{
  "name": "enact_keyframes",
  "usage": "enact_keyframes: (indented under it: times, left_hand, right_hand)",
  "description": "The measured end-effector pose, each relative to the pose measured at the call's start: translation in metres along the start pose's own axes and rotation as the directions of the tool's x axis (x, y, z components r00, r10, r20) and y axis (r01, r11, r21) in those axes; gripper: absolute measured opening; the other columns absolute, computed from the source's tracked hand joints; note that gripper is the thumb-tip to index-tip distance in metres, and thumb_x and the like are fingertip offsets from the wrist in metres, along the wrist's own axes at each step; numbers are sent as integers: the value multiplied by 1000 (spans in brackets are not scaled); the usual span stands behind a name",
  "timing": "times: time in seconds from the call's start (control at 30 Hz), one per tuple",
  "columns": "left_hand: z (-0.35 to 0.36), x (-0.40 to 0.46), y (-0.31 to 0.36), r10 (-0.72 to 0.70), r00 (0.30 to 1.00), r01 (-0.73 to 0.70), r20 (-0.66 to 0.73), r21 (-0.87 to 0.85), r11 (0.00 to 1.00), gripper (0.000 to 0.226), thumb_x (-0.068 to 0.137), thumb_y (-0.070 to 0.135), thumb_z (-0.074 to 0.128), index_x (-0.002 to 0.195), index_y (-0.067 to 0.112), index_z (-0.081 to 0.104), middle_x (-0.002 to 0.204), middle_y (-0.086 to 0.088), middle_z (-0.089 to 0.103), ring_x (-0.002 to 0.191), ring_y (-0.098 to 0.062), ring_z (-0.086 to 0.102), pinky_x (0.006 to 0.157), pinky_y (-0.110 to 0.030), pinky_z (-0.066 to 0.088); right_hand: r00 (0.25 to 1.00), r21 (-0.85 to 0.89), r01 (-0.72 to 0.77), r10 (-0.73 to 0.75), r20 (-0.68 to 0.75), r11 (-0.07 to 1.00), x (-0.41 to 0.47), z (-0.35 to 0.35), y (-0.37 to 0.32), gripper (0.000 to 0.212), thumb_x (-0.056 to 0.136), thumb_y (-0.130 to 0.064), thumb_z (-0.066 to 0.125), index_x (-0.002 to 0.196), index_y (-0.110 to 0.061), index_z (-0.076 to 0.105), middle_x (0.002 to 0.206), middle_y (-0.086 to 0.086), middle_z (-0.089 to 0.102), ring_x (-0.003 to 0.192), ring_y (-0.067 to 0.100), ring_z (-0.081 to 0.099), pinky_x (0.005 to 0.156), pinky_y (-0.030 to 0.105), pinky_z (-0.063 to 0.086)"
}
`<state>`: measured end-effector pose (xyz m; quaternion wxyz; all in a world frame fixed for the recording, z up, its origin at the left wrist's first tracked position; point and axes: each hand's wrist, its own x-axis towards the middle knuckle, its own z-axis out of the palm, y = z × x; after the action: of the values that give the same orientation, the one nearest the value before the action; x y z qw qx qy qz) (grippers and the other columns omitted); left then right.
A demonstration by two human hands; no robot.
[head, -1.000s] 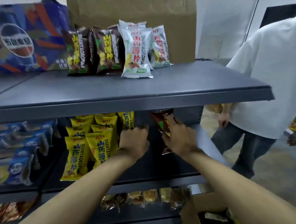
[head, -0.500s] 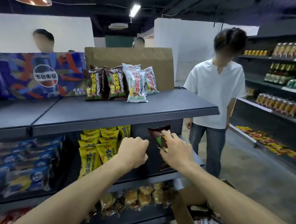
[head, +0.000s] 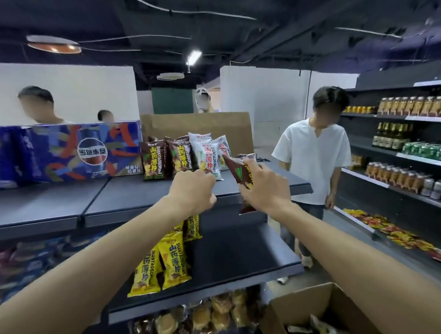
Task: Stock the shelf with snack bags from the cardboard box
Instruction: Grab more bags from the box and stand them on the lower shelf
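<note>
1. While the right hand (head: pixel 265 187) grips a brown snack bag (head: pixel 241 172) by its middle, fingers and thumb curled round it, the bag hangs tilted, top seam leaning left, just right of the white bags (head: pixel 208 156) on the top shelf (head: pixel 129 197).
2. Left hand (head: pixel 194 191): fingers curled into a loose fist, level with the top shelf's front edge and just left of the held bag. Whether it pinches anything, cannot tell; nothing shows between the fingers.
3. Judged step: placing the held bag on the top shelf. Its colour matches the standing brown bags (head: pixel 166 158), which sit left of the white bags at the rear of that shelf.
4. To do it well: lift the bag clear of the shelf lip, stand it on its bottom seam with label facing out, and set it down without brushing the white bags, which look light enough to topple. The left hand could steady the row.
5. Materials: bags are glossy film pillow packs, puffed, with crimped seams; likely slippery and easily crushed, so a light grip suits.
6. Top shelf: flat dark metal, matt, with a squared front lip.
7. Below the top shelf, yellow bags (head: pixel 168 261) of the same shape stand in rows on a lower shelf.
8. Cardboard box (head: pixel 306 308), below and right of the top shelf, is open with more bags inside; stocking is judged partway done.
</note>
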<state>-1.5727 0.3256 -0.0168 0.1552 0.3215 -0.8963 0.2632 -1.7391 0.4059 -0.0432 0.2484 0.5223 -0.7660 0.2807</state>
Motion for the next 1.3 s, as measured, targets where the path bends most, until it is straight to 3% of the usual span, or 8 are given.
enact_keyframes:
  times: [0.17, 0.43, 0.6, 0.93, 1.13, 1.3]
  left_hand:
    - [7, 16, -5, -7, 1000, 7, -10, 18, 1000, 23, 90, 38, 52, 99, 18, 58, 95, -3, 63, 83, -28, 61, 61, -32, 35]
    - [35, 67, -15, -60, 998, 59, 34, 54, 997, 18, 89, 36, 52, 86, 20, 48, 85, -2, 60, 70, -25, 55, 59, -31, 37]
    - [58, 84, -45, -190, 979, 187, 75, 54, 981, 18, 89, 37, 50, 86, 19, 47, 90, -3, 61, 80, -28, 60, 63, -33, 38]
    - [90, 63, -128, -340, 930, 314, 139, 175, 933, 28, 89, 42, 51, 105, 20, 57, 109, -5, 64, 98, -29, 63, 69, -34, 37]
    - [107, 44, -191, -326, 933, 301, 151, 167, 939, 29, 90, 42, 50, 105, 19, 57, 109, -5, 64, 97, -28, 63, 69, -34, 37]
    - [128, 47, -237, -295, 949, 284, 115, 103, 953, 25, 88, 40, 50, 100, 19, 58, 102, -3, 66, 92, -27, 64, 68, -34, 40]
  right_hand:
    - [1000, 9, 14, -14, -26, 1000, 31, 3, 4, 54, 88, -43, 58, 136, -28, 38, 114, 3, 61, 94, 29, 64, 72, 37, 46]
    - [995, 100, 98, -97, -11, 990, 89, 52, 17, 53, 88, -43, 62, 133, -27, 39, 111, 3, 61, 89, 26, 65, 73, 39, 56]
    - [989, 123, 145, -146, 2, 982, 134, 84, 8, 52, 88, -45, 60, 133, -27, 41, 116, 1, 60, 95, 29, 65, 73, 37, 49]
    - [973, 243, 221, -232, 15, 944, 171, 148, -95, 46, 86, -45, 59, 122, -21, 45, 111, 4, 58, 97, 32, 62, 65, 36, 40]
    - [989, 275, 135, -146, 18, 952, 180, 184, -156, 47, 86, -42, 59, 125, -22, 44, 114, 4, 58, 93, 29, 63, 61, 32, 40]
    - [999, 215, 44, -48, 15, 976, 185, 216, -195, 62, 87, -37, 61, 140, -21, 34, 134, 9, 46, 115, 31, 51, 72, 37, 47]
